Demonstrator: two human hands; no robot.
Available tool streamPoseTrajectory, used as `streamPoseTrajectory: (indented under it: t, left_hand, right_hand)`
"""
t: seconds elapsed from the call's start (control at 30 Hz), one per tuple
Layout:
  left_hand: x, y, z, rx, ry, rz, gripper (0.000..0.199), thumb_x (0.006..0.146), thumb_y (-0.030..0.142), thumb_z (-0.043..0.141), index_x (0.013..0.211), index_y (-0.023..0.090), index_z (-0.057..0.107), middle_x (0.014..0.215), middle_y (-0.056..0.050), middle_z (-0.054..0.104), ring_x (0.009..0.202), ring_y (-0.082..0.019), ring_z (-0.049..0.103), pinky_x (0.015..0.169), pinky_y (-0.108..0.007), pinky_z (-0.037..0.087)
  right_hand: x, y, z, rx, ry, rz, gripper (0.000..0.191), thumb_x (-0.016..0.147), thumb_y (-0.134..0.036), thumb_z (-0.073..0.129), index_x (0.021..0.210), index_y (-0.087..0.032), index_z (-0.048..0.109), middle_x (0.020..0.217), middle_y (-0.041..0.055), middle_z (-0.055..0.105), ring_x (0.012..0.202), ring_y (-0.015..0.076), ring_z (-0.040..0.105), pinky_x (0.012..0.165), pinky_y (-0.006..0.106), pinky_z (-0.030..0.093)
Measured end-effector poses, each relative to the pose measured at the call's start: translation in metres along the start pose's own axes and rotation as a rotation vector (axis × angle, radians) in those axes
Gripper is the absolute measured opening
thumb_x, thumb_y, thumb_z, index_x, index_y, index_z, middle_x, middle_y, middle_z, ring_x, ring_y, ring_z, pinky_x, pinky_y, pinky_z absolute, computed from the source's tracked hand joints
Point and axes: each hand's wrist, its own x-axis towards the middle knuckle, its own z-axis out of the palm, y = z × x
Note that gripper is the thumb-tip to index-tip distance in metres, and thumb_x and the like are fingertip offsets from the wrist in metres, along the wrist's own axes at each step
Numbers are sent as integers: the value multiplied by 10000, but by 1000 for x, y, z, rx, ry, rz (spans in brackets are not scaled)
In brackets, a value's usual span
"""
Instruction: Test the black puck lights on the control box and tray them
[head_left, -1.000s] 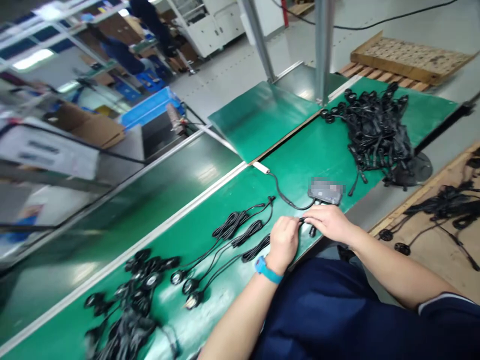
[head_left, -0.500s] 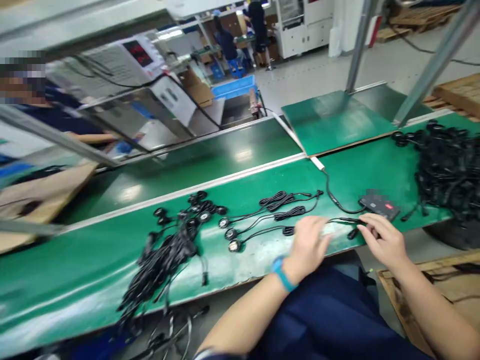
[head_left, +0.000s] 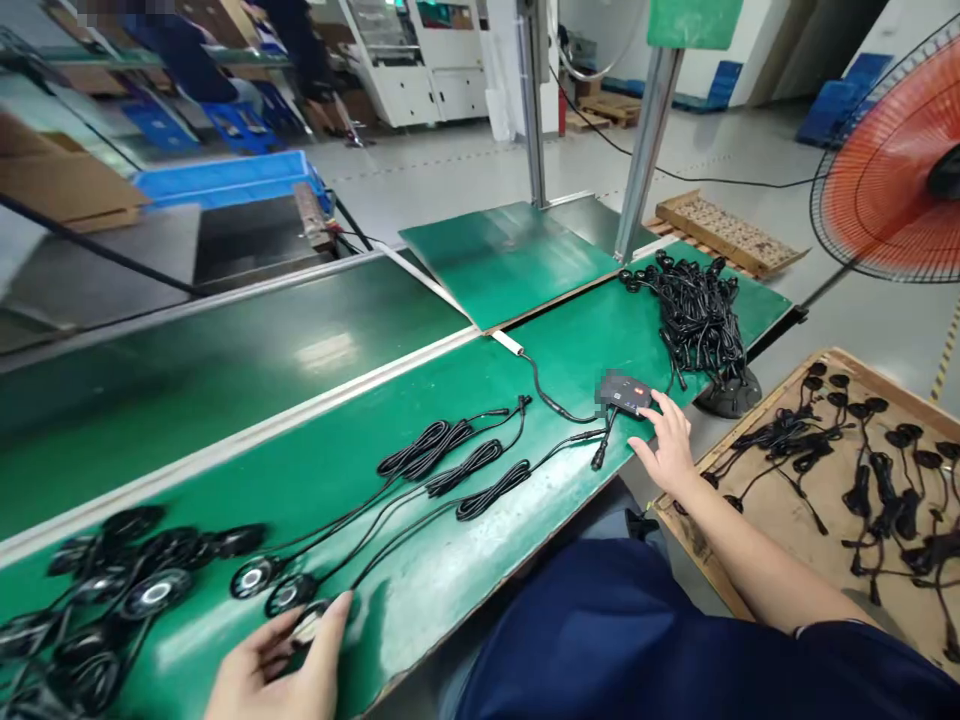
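My left hand [head_left: 281,665] pinches the round end piece [head_left: 307,627] of a black cable between thumb and fingers, close above the green bench. Two similar round pieces with pale ring centres, one of them the ring-faced piece [head_left: 255,577], lie just beyond it. Their coiled black cables [head_left: 491,490] stretch rightward across the bench. The nearest cable is joined to a lead from a small black box [head_left: 630,393] with a red mark. At that box's right edge is my right hand [head_left: 667,445], fingers spread and fingertips touching it, thumb apart. A loose connector [head_left: 598,457] hangs off the box's lead.
A heap of round-ended cables [head_left: 97,600] lies left, and a larger cable pile [head_left: 697,310] right. A shallow carton [head_left: 742,540] holds more cables beside me. A green board [head_left: 517,260] spans the bench behind. An orange fan [head_left: 900,170] stands right; people are in the background.
My left hand has left the cable joint and moved left to the round end piece. My right hand has gone from the connector to the black box. The view has turned right.
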Motion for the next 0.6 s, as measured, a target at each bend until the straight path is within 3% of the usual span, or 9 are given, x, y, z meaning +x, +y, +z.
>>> streamPoseTrajectory:
  t: [0.1,0.2,0.37,0.6]
  left_hand:
    - [-1,-2,4,-12,12,51,621,576,729,770,955,245,684,853,-54,693,822,-329,673,903,-612,555]
    - [-7,-10,4,-40,33,162,655,631,718,753,1033,205,694,920,-78,698,859,-308,672,892,-544,559]
    - [-9,-21,9,-108,27,259,519,751,614,753,1045,193,679,924,-68,706,833,-248,668,825,-415,549]
    - [-11,-23,11,-114,39,288,438,809,546,757,1063,201,664,947,-63,703,885,-245,658,840,-392,519]
  right_hand:
    - [2,0,-1,-15,3,-26,451,999,-493,531,1362,-227,513,1586,167,393,1473,358,349,1136,569,356]
    - [4,4,-3,-14,16,-46,446,963,-515,575,1304,-228,561,1567,157,429,1454,357,381,1152,560,350]
    - [5,20,14,1,72,-62,526,956,-561,513,1350,-214,547,1586,173,409,1474,373,360,1167,594,296]
    - [4,22,23,-16,141,-67,575,940,-637,481,1334,-225,551,1570,168,438,1479,352,374,1182,545,290]
